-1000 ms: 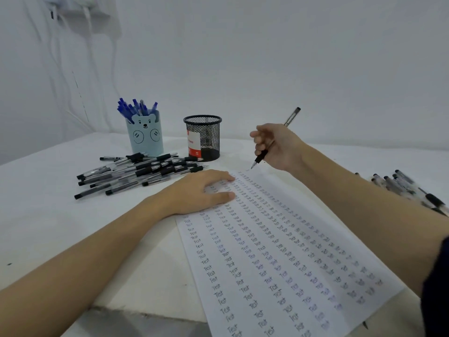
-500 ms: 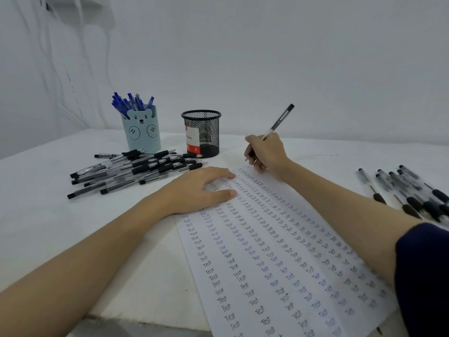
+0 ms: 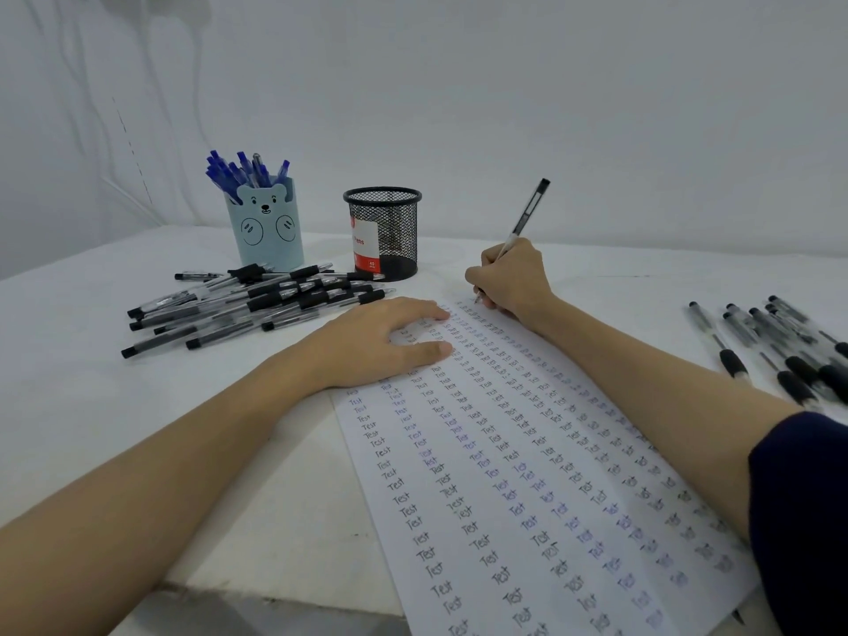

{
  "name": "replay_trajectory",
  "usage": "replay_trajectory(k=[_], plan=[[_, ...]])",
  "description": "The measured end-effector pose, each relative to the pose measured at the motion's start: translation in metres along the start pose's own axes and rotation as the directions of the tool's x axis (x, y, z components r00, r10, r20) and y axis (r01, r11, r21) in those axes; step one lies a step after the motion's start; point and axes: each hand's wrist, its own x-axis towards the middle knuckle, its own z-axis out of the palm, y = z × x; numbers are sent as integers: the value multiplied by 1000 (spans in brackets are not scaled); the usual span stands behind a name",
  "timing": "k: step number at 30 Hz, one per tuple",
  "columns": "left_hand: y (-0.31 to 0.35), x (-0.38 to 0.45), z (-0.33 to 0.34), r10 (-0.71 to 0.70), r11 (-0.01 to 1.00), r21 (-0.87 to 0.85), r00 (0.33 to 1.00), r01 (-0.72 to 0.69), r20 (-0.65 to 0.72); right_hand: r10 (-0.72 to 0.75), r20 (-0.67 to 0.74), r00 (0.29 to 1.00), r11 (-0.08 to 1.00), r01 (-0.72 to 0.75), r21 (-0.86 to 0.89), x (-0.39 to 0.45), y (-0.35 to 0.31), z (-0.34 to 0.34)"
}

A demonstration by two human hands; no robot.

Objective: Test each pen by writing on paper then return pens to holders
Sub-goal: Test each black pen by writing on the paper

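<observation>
My right hand [image 3: 509,277] has its fingers clamped on a black pen [image 3: 523,222], tip on the far end of the paper [image 3: 527,475], writing a test mark. My left hand [image 3: 385,342] lies flat, fingers apart, pinning the sheet so it won't slide. Black pens [image 3: 257,300] wait beside the empty mesh holder [image 3: 383,231]; the bear holder [image 3: 268,227] keeps the blue ones.

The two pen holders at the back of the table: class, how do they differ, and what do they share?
The bear holder is pale blue, solid-walled and full of blue pens; the mesh holder is black, see-through wire with a red and white label, and no pens stick out of it. Both are upright cylinders standing on the white table.
</observation>
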Motion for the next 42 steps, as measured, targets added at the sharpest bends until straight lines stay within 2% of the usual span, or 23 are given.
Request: replay_trajectory(k=[4, 10, 19, 27, 42], plan=[[1, 0, 0, 6, 1000, 13, 1000, -6, 1, -6, -34, 999, 999, 7, 36, 1, 1, 0], [0, 1, 0, 4, 1000, 9, 1000, -4, 4, 6, 10, 1000, 999, -7, 35, -1, -1, -1], [0, 0, 0, 3, 1000, 15, 1000, -3, 7, 47, -44, 998, 993, -42, 110, 0, 0, -3], [3, 0, -1, -3, 1000, 1, 1000, 3, 9, -3, -40, 999, 1000, 4, 23, 2, 1, 1], [2, -1, 0, -9, 1000, -8, 1000, 9, 2, 44, -74, 996, 998, -41, 41, 5, 5, 1]])
